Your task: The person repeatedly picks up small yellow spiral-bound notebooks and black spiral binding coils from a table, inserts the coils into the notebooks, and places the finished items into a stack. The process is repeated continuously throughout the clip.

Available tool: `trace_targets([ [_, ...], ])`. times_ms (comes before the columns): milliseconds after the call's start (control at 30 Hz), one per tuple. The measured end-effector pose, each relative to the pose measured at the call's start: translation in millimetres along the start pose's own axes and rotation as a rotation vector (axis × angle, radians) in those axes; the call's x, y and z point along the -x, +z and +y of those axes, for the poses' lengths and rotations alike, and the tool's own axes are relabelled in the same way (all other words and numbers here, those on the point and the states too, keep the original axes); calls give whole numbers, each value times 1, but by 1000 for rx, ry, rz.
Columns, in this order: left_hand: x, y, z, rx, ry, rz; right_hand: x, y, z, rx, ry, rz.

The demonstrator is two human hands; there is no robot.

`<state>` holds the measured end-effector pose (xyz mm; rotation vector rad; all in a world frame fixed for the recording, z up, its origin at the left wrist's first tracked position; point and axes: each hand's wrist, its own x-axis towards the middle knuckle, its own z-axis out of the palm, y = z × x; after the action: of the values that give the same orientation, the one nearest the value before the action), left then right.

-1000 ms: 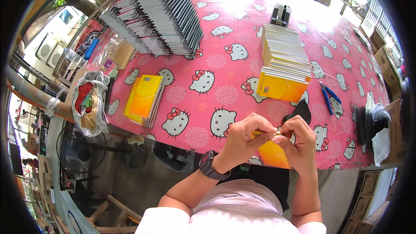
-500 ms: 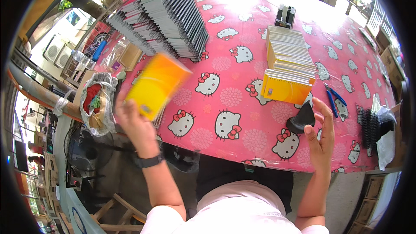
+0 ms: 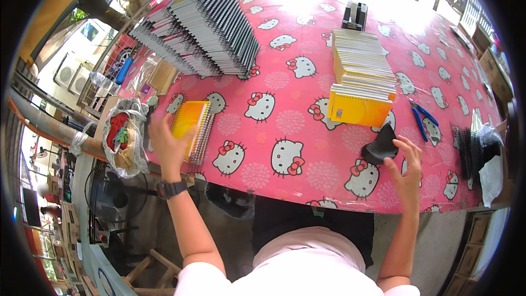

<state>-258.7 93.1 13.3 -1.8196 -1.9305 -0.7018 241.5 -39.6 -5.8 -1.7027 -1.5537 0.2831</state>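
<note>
Yellow notebooks [image 3: 193, 116], spiral-bound, lie in a low pile on the pink tablecloth [image 3: 257, 178] at the left of the frame, coils toward the right. My left hand [image 3: 171, 141] is over the pile's near left part, fingers spread apart, thumb across the top cover; I cannot tell whether it touches. My right hand [image 3: 405, 174] is at the right of the frame, fingers loosely bent, thumb and forefinger apart with nothing between them, just beside a black curved object [image 3: 380, 147] whose kind I can't make out.

Above that, right of centre, stands a long row of yellow notebooks [image 3: 359, 107], its front cover facing me. Blue-handled pliers [image 3: 421, 120] lie to its right, and black coils [image 3: 464, 156] are bunched near the right edge. A tall stack of books [image 3: 208, 30] fills the upper left.

I judge the step in hand to be placing a notebook on the low pile. The next move would call for squaring that top cover, then my right hand reaching up to the row's front notebook and pinching it cleanly, without toppling the rest.
</note>
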Motion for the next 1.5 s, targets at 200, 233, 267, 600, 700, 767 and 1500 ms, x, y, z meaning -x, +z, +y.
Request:
trace_targets([
  [200,-24,7,-2,171,-157,-437,9,19,-8,157,-81,-146],
  [233,-25,8,-7,201,-178,-446,11,18,-3,123,-67,-123],
  [267,-26,11,-10,203,-168,-466,12,16,3,89,-53,-101],
  [600,-63,24,24,35,90,-534,14,14,18,-15,-121,57],
  [700,-66,37,3,143,108,-516,13,17,23,-76,-93,93],
  [767,-60,39,3,163,86,-467,13,18,23,-95,-81,94],
  [1500,-21,58,345,846,864,-40,23,-24,52,-137,-55,395],
])
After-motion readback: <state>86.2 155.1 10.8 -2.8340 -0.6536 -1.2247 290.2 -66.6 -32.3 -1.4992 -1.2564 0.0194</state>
